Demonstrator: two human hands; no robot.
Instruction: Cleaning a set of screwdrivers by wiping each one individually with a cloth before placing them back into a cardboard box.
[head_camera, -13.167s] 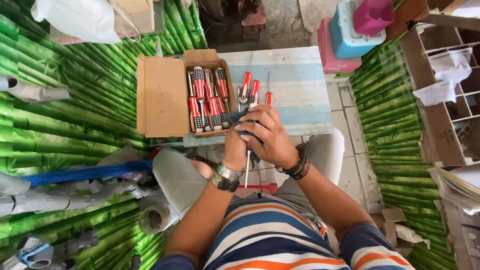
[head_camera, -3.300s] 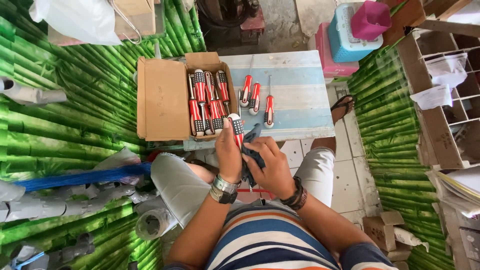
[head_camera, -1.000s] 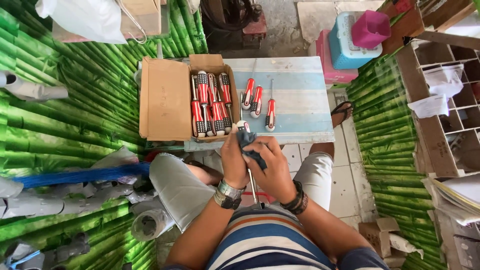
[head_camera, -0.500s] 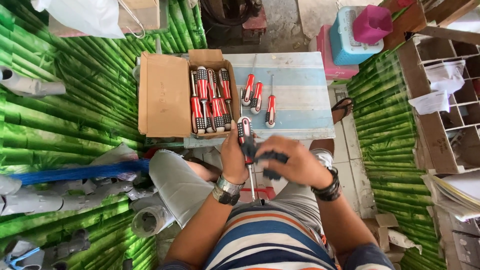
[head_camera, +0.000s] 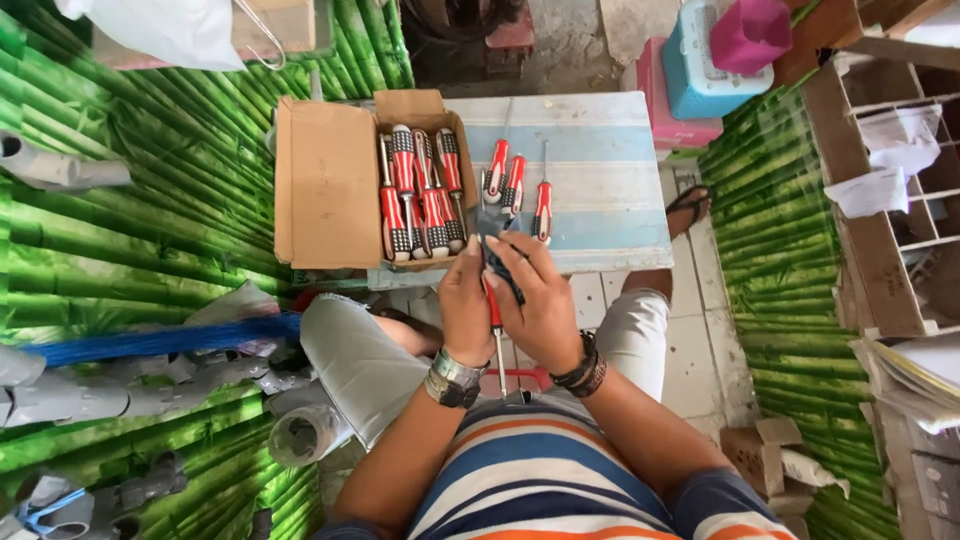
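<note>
A seated person in a striped shirt works over the near edge of a small table with a pale blue and white striped top. Both hands are together just in front of that edge, above the lap.

The left hand and the right hand close from either side on one screwdriver. Its red and black handle sits between the palms, and its metal shaft points back toward the person's body, the tip near the shirt. The fingers of both hands are curled in and clamped around the handle, so most of it is hidden. Something dark is pressed against the handle under the right fingers; what it is cannot be told. The left wrist carries a metal watch, the right wrist dark bands.

Three loose screwdrivers with matching red and black handles lie side by side on the table, just beyond the hands, shafts pointing away from the person.

To their left an open cardboard box rests on the table's left end, its lid flap folded out flat. Inside, boxed screwdrivers of the same kind are packed in a row.

Green bamboo-patterned sheeting covers the surfaces on both sides. Grey pipe pieces and a blue length lie at lower left. Wooden pigeonhole shelving stands at right.
</note>
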